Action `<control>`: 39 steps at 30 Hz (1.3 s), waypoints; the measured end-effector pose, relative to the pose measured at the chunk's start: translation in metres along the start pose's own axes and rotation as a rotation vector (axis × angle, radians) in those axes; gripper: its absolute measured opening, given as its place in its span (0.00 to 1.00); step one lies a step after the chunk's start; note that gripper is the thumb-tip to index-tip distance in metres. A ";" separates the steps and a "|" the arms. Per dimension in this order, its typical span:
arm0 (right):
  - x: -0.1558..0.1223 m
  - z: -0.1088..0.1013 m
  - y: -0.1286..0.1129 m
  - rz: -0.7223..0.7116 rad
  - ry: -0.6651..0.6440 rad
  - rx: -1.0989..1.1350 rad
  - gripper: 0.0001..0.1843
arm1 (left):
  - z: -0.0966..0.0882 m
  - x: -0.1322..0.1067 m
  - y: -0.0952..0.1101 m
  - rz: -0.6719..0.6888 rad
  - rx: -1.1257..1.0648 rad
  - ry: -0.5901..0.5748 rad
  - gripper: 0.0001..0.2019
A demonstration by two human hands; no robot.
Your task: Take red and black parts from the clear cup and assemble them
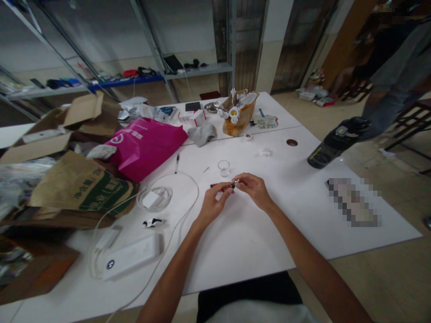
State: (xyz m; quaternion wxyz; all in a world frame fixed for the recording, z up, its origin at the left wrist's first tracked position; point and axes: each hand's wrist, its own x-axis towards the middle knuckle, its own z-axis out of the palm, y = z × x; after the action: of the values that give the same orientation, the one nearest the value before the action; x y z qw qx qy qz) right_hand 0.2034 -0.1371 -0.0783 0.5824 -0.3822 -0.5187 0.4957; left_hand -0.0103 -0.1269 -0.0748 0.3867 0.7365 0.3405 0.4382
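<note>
Over the white table (pixel 242 237), my left hand (pixel 215 202) and my right hand (pixel 254 188) meet, fingertips nearly touching. Between them is a small dark piece (pixel 233 184), too small to name; the fingers of both hands are closed at it. A bit of red and green (pixel 213 185) shows by the knuckles of my left hand, and I cannot tell whether it is held or lies behind. Just beyond the hands stands a small clear cup (pixel 224 168). A thin short sliver (pixel 206 169) lies left of the cup.
Left are a white cable (pixel 155 199), a power bank (pixel 134 258), a pen (pixel 177 163), a magenta bag (pixel 148 143) and cardboard boxes (pixel 50 143). A paper bag (pixel 239 116) stands behind, a black bottle (pixel 332 146) right. A person (pixel 393 76) is beyond the table.
</note>
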 end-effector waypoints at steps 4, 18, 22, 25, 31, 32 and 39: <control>0.000 -0.002 0.004 0.062 -0.030 0.131 0.21 | -0.002 0.003 0.002 -0.083 -0.179 -0.091 0.23; -0.004 -0.001 0.006 0.148 -0.077 0.303 0.22 | -0.005 0.004 0.013 -0.424 -0.821 -0.349 0.24; 0.001 -0.008 0.007 0.059 0.076 0.211 0.23 | -0.003 0.004 0.013 -0.418 -0.809 -0.279 0.27; 0.006 -0.019 0.011 -0.030 0.245 0.084 0.21 | -0.004 0.007 0.011 -0.411 -0.812 -0.085 0.28; 0.012 -0.041 0.010 -0.210 0.437 -0.270 0.15 | -0.018 0.015 -0.003 -0.423 -0.801 0.313 0.31; 0.012 -0.043 0.009 -0.236 0.441 -0.326 0.15 | -0.021 0.016 -0.005 -0.419 -0.796 0.362 0.32; 0.010 -0.047 0.009 -0.322 0.402 -0.552 0.14 | -0.027 0.018 -0.015 -0.364 -0.762 0.486 0.33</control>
State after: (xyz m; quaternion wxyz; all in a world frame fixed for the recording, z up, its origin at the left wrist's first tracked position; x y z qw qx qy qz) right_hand 0.2481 -0.1224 -0.0925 0.6181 -0.5281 -0.5615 0.1543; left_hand -0.0298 -0.0971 -0.0726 0.6086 0.3471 0.3596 0.6163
